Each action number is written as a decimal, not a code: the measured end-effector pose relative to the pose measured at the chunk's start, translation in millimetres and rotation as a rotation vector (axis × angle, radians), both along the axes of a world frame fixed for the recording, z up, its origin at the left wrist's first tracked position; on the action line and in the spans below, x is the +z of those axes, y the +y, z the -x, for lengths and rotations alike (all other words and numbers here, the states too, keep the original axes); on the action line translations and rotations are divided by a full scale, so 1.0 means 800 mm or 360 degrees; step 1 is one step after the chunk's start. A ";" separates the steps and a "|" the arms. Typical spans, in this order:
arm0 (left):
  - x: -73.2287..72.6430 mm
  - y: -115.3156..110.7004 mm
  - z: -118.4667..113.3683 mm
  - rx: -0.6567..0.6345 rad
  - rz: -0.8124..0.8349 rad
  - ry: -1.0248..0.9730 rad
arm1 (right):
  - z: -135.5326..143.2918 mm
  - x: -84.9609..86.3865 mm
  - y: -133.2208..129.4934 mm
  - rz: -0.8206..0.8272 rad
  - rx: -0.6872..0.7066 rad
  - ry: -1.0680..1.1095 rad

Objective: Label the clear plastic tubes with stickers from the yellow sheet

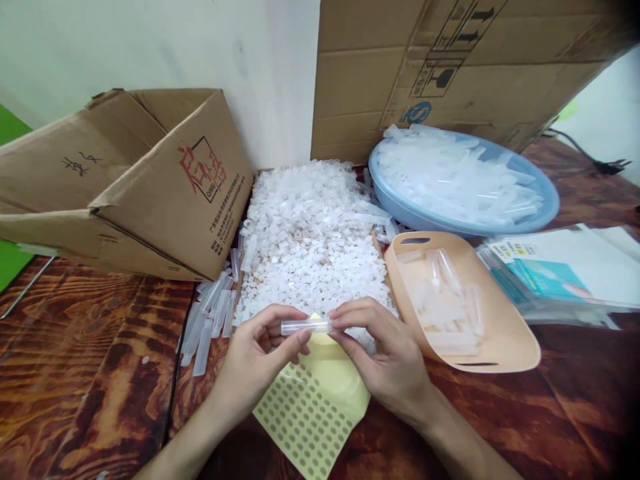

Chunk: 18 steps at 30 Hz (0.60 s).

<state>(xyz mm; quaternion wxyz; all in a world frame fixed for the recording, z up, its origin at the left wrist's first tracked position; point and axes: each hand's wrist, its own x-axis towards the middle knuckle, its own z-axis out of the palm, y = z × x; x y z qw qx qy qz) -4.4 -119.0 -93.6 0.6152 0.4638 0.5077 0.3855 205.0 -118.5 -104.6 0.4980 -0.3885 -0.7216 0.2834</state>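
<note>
A clear plastic tube (pixel 304 326) lies level between my two hands, above the front of a heap of small translucent caps (pixel 315 247). My left hand (pixel 265 343) grips its left part between thumb and fingers. The fingertips of my right hand (pixel 377 340) pinch its right end, where a cap may sit, but my fingers partly cover it. Beneath my hands is a yellow sheet of small round stickers (pixel 313 413), its near corner hanging toward me.
A peach basket (pixel 505 333) holding several tubes stands at the right, behind it a blue basin (pixel 547 207) heaped with tubes. Plastic-wrapped packets (pixel 565 273) lie far right. An open carton (pixel 170 193) stands left, with loose tubes (pixel 205 327) beside it. A large carton (pixel 370 80) stands behind.
</note>
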 end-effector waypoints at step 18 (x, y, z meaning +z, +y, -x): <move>-0.001 -0.013 -0.002 0.0057 -0.0399 0.0156 | 0.003 0.000 -0.006 0.0233 -0.0052 0.0102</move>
